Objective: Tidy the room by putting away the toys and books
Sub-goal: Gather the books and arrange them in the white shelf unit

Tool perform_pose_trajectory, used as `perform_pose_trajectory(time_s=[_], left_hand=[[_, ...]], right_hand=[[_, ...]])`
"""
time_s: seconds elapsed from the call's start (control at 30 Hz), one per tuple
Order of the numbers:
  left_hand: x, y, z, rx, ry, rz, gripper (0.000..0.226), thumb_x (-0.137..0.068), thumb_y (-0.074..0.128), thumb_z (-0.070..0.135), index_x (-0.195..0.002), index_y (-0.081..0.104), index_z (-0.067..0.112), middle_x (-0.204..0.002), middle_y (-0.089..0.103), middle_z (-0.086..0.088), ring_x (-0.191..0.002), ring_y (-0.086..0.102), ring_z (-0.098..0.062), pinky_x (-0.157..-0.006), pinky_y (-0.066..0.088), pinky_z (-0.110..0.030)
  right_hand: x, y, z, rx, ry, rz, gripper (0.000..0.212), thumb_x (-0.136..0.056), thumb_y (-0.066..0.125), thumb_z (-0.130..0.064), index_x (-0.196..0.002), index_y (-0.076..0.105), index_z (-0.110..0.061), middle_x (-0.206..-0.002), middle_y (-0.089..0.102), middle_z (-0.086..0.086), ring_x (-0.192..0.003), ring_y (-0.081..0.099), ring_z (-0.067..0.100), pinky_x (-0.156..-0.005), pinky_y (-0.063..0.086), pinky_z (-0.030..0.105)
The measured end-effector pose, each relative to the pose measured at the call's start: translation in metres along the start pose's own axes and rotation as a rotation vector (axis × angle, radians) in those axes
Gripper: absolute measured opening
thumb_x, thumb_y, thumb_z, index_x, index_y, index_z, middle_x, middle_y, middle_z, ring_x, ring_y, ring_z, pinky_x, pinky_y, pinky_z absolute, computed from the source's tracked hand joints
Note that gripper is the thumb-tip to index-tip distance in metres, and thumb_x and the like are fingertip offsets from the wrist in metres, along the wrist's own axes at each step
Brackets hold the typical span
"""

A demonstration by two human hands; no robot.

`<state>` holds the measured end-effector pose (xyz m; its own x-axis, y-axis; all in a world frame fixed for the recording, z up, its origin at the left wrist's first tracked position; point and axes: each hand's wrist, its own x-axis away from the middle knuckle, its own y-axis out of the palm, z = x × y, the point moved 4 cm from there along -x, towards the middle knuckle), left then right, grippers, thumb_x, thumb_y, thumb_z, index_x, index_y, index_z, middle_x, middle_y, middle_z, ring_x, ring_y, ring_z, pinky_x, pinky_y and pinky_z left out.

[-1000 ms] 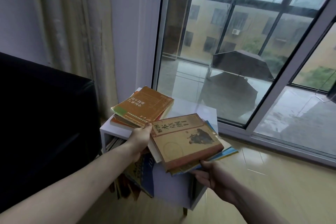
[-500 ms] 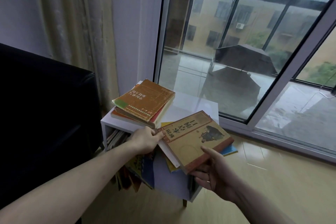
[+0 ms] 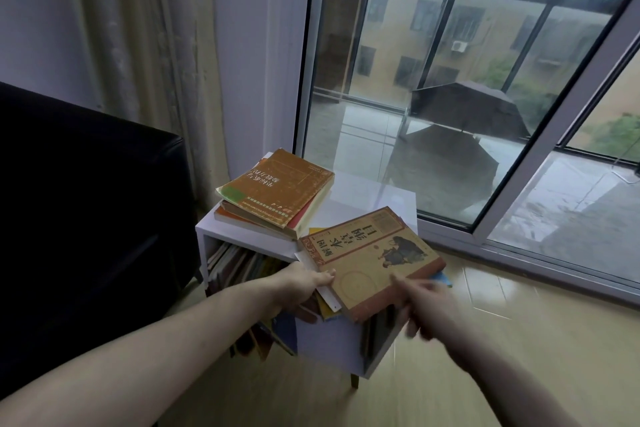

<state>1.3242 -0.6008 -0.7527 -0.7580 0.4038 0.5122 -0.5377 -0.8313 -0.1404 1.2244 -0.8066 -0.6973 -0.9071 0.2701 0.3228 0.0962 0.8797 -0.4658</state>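
A small white shelf table (image 3: 377, 215) stands by the window. On its back left lies a stack of books (image 3: 277, 194) topped by an orange-brown cover. A second pile, topped by a tan book with a drawn figure (image 3: 372, 255), hangs over the table's near edge. My left hand (image 3: 304, 284) grips this pile at its near left corner. My right hand (image 3: 426, 305) is blurred, off the pile at its near right edge, fingers spread and holding nothing. More books stand in the shelf below (image 3: 239, 263).
A black sofa (image 3: 86, 201) fills the left side, close to the table. Curtains (image 3: 138, 38) hang behind it. A sliding glass door (image 3: 450, 97) runs along the right, with wooden floor (image 3: 519, 340) in front of it.
The tan-topped pile has moved away from me onto the table. My right hand has let go of its underside and pulled back; my left hand still holds the corner.
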Motion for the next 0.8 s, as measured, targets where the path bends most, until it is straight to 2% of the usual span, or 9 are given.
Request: perform_pose_trajectory(time_s=[0.1,0.13,0.17,0.23,0.3,0.4,0.57,0.7,0.8], left_hand=[[-0.002,0.001,-0.001,-0.012,-0.007,-0.002,0.03,-0.105,0.054,0.044,-0.124,0.061,0.021,-0.108,0.074,-0.007,-0.088,0.075,-0.021,-0.062,0.061,-0.031],[-0.001,0.0,-0.002,-0.031,-0.008,-0.001,0.031,-0.105,0.053,0.045,-0.124,0.061,0.021,-0.107,0.075,-0.007,-0.085,0.075,-0.021,-0.062,0.061,-0.031],[-0.001,0.001,-0.003,-0.047,-0.011,-0.004,0.032,-0.106,0.052,0.046,-0.124,0.061,0.021,-0.105,0.075,-0.008,-0.082,0.076,-0.02,-0.061,0.061,-0.031],[-0.001,0.002,-0.005,-0.079,-0.009,-0.009,0.036,-0.106,0.05,0.048,-0.124,0.061,0.019,-0.102,0.077,-0.009,-0.078,0.077,-0.02,-0.063,0.062,-0.032],[0.0,0.001,-0.006,-0.104,0.0,-0.006,0.04,-0.106,0.048,0.05,-0.126,0.06,0.017,-0.102,0.077,-0.01,-0.078,0.078,-0.022,-0.066,0.064,-0.034],[0.0,0.0,-0.006,-0.138,0.016,0.01,0.043,-0.106,0.045,0.052,-0.129,0.058,0.018,-0.102,0.077,-0.01,-0.078,0.079,-0.021,-0.065,0.063,-0.032],[-0.003,-0.003,-0.005,-0.138,0.011,0.059,0.052,-0.106,0.037,0.057,-0.131,0.057,0.016,-0.102,0.076,-0.01,-0.073,0.078,-0.023,-0.059,0.062,-0.034],[-0.004,-0.008,-0.004,-0.104,0.005,0.085,0.052,-0.106,0.041,0.056,-0.125,0.061,0.012,-0.1,0.078,-0.012,-0.074,0.078,-0.024,-0.068,0.065,-0.039],[-0.007,-0.007,-0.005,-0.07,0.043,0.087,0.048,-0.101,0.053,0.057,-0.125,0.065,0.016,-0.105,0.078,-0.005,-0.082,0.078,-0.019,-0.062,0.062,-0.028]], right_hand=[[-0.009,-0.042,-0.007,-0.002,-0.275,0.506,0.018,-0.098,0.062,-0.035,-0.093,0.071,-0.02,-0.085,0.071,-0.005,-0.083,0.067,0.018,-0.066,0.051,0.031],[-0.015,-0.049,-0.008,0.041,-0.317,0.582,0.015,-0.098,0.063,-0.034,-0.103,0.07,-0.022,-0.097,0.072,-0.006,-0.095,0.068,0.019,-0.073,0.051,0.033],[-0.022,-0.053,-0.006,0.101,-0.332,0.62,0.023,-0.097,0.063,-0.034,-0.116,0.068,-0.022,-0.111,0.071,-0.006,-0.106,0.065,0.019,-0.08,0.051,0.034],[-0.04,-0.055,0.002,0.219,-0.293,0.586,0.047,-0.098,0.062,-0.039,-0.141,0.056,-0.021,-0.138,0.061,-0.002,-0.127,0.056,0.022,-0.099,0.048,0.038],[-0.054,-0.049,0.01,0.261,-0.202,0.476,0.064,-0.098,0.059,-0.049,-0.153,0.043,-0.019,-0.152,0.05,0.003,-0.136,0.048,0.024,-0.109,0.041,0.041],[-0.063,-0.036,0.016,0.352,-0.145,0.359,0.064,-0.097,0.058,-0.053,-0.149,0.047,-0.016,-0.147,0.053,0.004,-0.129,0.049,0.022,-0.105,0.041,0.038],[-0.061,-0.037,0.027,0.337,-0.032,0.381,0.071,-0.091,0.067,-0.052,-0.147,0.044,-0.015,-0.14,0.044,0.009,-0.128,0.047,0.025,-0.108,0.042,0.04],[-0.055,-0.041,0.029,0.275,0.005,0.409,0.064,-0.091,0.068,-0.049,-0.141,0.046,-0.014,-0.139,0.04,0.012,-0.111,0.047,0.022,-0.1,0.046,0.04],[-0.053,-0.045,0.032,0.264,0.022,0.383,0.064,-0.089,0.068,-0.049,-0.14,0.046,-0.017,-0.138,0.042,0.012,-0.108,0.049,0.022,-0.096,0.05,0.041]])
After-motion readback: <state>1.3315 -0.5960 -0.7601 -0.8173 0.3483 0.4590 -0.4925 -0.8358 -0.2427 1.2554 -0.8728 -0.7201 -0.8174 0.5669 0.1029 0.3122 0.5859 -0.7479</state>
